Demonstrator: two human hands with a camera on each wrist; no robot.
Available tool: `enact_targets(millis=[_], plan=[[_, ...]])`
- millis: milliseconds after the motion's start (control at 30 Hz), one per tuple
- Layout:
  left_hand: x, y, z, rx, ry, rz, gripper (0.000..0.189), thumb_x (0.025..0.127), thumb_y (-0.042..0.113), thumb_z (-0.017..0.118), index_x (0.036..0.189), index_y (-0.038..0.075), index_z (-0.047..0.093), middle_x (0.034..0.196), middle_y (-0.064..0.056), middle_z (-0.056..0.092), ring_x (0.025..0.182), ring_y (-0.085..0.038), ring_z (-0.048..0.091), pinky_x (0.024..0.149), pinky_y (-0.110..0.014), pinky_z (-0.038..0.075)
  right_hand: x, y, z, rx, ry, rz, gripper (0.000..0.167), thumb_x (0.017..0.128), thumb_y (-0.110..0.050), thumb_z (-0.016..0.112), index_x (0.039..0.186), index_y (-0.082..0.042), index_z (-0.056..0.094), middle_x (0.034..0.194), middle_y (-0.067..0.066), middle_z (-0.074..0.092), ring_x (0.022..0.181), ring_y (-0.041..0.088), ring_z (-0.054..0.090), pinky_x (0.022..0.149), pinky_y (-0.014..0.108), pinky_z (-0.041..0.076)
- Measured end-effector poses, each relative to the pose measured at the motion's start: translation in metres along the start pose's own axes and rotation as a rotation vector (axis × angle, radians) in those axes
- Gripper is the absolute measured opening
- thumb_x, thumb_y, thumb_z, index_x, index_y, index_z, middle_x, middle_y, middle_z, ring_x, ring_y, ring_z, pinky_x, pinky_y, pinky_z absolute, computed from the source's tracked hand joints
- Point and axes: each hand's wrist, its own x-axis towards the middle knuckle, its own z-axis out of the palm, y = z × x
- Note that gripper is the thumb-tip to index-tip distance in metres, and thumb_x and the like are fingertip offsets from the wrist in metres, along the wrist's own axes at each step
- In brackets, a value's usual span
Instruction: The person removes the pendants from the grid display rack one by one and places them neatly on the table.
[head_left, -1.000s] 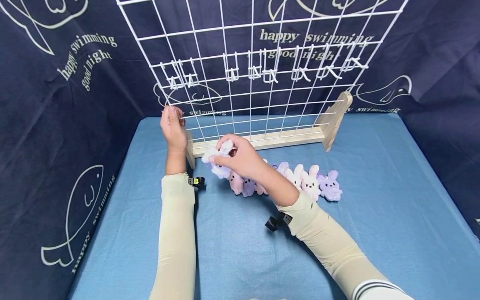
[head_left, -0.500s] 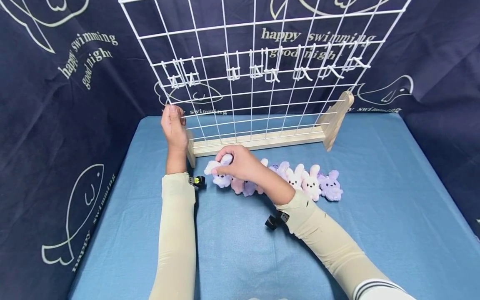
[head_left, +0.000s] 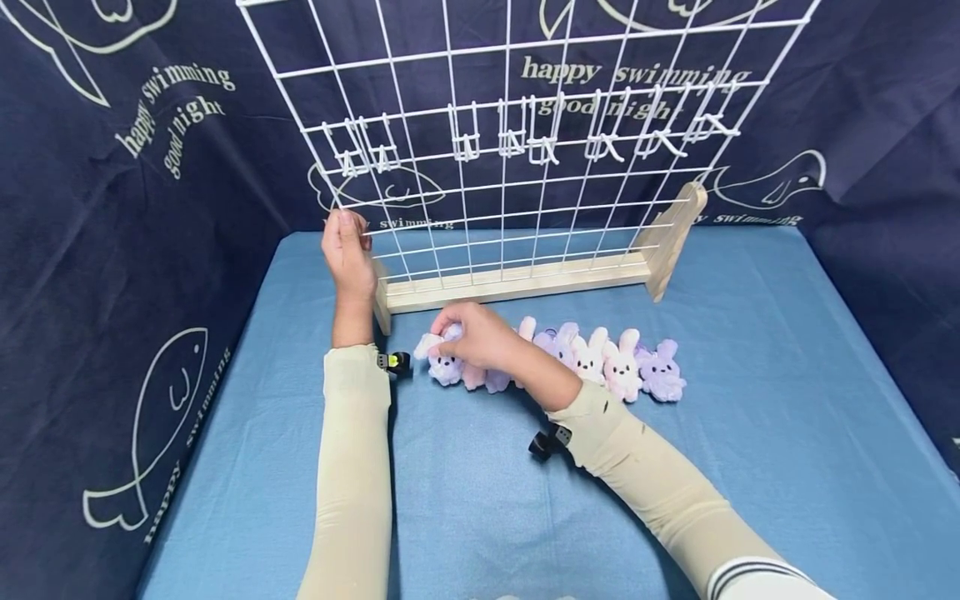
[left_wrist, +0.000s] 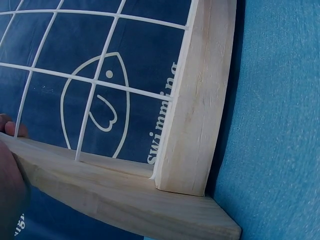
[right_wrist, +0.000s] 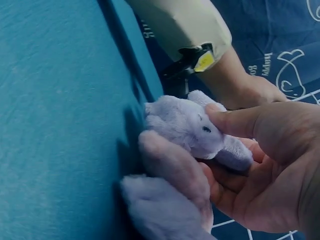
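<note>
My left hand (head_left: 348, 258) grips the left end of a white wire grid rack (head_left: 501, 192), where its wooden side post (left_wrist: 65, 175) rises; part of that hand shows at the edge of the left wrist view. Between thumb and fingers, my right hand (head_left: 483, 337) pinches a small lavender plush bunny (head_left: 446, 371) at the head, low over the blue cloth at the left end of a row of plush bunnies. A pink bunny (right_wrist: 175, 170) and a purple bunny (right_wrist: 160, 207) lie right beside it, partly hidden by my hand in the head view.
Several white hooks (head_left: 543, 150) hang across the grid. The rack's wooden base (head_left: 517, 281) stands behind the row. Farther right lie a white bunny (head_left: 588, 357), a pink-white bunny (head_left: 621, 367) and a lavender bunny (head_left: 662, 372). A dark patterned curtain (head_left: 135, 275) surrounds the table.
My right hand has come down toward the cloth with the lavender bunny, from near the rack base to the left end of the row. My left hand stays on the rack.
</note>
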Motion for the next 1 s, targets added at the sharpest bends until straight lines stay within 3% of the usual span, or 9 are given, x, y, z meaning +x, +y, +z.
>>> enact_targets(millis=[267,600,700,867,1000], plan=[[0.001,-0.003,-0.001,0.015,0.004,0.013,0.04,0.107,0.003,0.036,0.073,0.022,0.045,0.072,-0.008,0.04,0.058,-0.009,0.033,0.053,-0.018,0.029,0.004,0.004,0.011,-0.09,0.003,-0.032,0.014,0.095,-0.024,0.08,0.105,-0.015,0.077,0.121,0.006,0.077,0.118,0.024,0.069,0.109,0.044,0.052],[-0.004,0.0,-0.003,0.052,0.013,0.004,0.039,0.108,0.003,0.036,0.074,0.02,0.045,0.073,-0.003,0.043,0.058,-0.011,0.034,0.054,-0.018,0.029,-0.004,0.007,0.015,-0.093,0.087,-0.033,0.017,0.095,-0.017,0.078,0.11,-0.01,0.077,0.117,0.011,0.072,0.098,0.023,0.063,0.091,0.04,0.054],[-0.004,0.001,-0.003,0.061,0.005,0.017,0.039,0.108,0.003,0.035,0.074,0.02,0.045,0.074,-0.004,0.043,0.058,-0.01,0.034,0.054,-0.018,0.03,-0.009,0.004,0.011,-0.099,0.123,-0.041,0.013,0.095,-0.014,0.076,0.108,-0.011,0.077,0.12,0.01,0.07,0.11,0.027,0.063,0.098,0.042,0.055],[-0.001,0.003,-0.001,0.05,-0.01,0.042,0.039,0.109,0.004,0.035,0.075,0.02,0.045,0.073,-0.002,0.042,0.058,-0.01,0.034,0.053,-0.019,0.029,-0.019,-0.004,0.001,-0.112,0.162,-0.038,0.012,0.098,-0.014,0.069,0.107,-0.013,0.077,0.138,0.01,0.067,0.139,0.033,0.054,0.113,0.05,0.05],[-0.003,0.004,-0.001,0.057,-0.016,0.042,0.038,0.109,0.003,0.033,0.075,0.018,0.044,0.074,-0.002,0.043,0.06,-0.011,0.036,0.056,-0.02,0.032,-0.03,-0.008,-0.008,-0.084,0.169,-0.043,0.019,0.1,-0.015,0.064,0.114,-0.01,0.076,0.145,0.01,0.064,0.138,0.032,0.053,0.113,0.051,0.049]])
